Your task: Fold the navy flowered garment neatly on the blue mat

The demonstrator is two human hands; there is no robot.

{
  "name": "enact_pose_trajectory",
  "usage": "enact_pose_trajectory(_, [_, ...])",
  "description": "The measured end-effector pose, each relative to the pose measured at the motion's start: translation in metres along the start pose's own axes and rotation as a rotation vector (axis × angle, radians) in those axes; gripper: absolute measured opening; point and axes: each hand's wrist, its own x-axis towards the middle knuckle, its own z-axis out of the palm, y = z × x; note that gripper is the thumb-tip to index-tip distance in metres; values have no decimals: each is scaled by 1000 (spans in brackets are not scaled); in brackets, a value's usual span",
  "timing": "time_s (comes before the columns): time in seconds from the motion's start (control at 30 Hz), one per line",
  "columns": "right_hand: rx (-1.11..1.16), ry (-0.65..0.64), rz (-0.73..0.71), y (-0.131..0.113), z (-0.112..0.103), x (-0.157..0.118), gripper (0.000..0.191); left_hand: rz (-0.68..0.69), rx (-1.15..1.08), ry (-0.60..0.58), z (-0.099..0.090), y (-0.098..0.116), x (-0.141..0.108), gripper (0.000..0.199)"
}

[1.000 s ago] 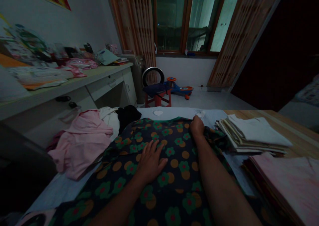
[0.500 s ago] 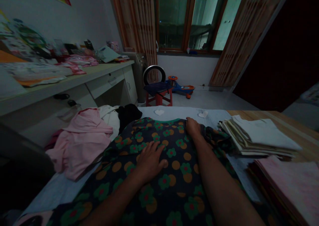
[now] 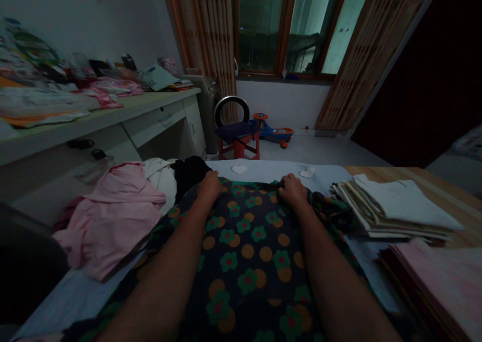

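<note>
A dark garment (image 3: 248, 246) with green flowers and tan dots lies spread over the pale cloth on the table, its green-edged neckline at the far side. My left hand (image 3: 211, 186) grips the garment's far edge at the left end of the neckline. At the right end, my right hand (image 3: 292, 189) has its fingers curled on the same edge. Between both hands the neckline runs nearly straight. The dark sleeve on the right lies bunched beside my right forearm.
Left of the garment is a heap of pink clothes (image 3: 116, 216) with white and black pieces. Folded light clothes (image 3: 402, 201) and a folded pink stack (image 3: 448, 276) lie on the right. Beyond the table stands a red stool (image 3: 239, 148); a cluttered desk (image 3: 158, 106) is at left.
My left hand has moved from flat on the garment's middle up and left to the neckline's left end, where it now grips. My right hand stays at the right end.
</note>
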Motion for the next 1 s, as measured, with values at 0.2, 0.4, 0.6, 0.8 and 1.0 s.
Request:
enact_pose_trajectory(0.2, [41, -9, 39, 8, -3, 3, 37, -32, 29, 18, 14, -12, -4, 37])
enact_pose_trajectory(0.4, [9, -99, -113, 23, 4, 11, 33, 20, 45, 64, 11, -13, -8, 31])
enact_pose_trajectory(0.6, [32, -115, -265, 30, 8, 18, 35, -7, -7, 94, 4, -9, -10, 29])
enact_pose_trajectory(0.8, [44, -129, -274, 27, 16, 19, 30, 5, 25, 79, 2, -11, -8, 26])
enact_pose_trajectory(1.0, [28, -144, -246, 22, 15, 17, 31, -6, 39, 58, 1, -10, -9, 28])
